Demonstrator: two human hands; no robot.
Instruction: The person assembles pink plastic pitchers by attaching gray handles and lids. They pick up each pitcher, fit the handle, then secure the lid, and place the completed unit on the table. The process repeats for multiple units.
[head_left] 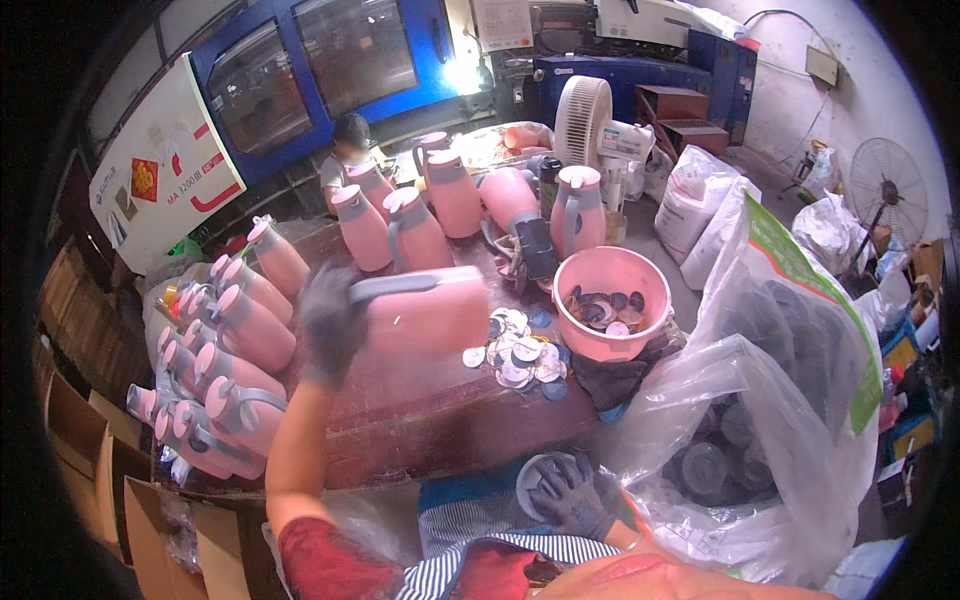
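big clear bag [760,420]: right of the table, soft plastic, full of dark round lids, green strip on its rim.
white sacks [700,200]: on the floor past the table's far right corner, fat and white.
brown boxes [80,440]: left of the table, open cardboard.
machine sign [160,165]: behind the table's left end, white panel with red marks.
paper sheet [503,22]: top middle, white, on the blue machine.

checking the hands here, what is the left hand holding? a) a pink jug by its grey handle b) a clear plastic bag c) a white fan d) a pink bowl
a: the gloved left hand grips the grey handle of a pink jug lifted sideways above the table.
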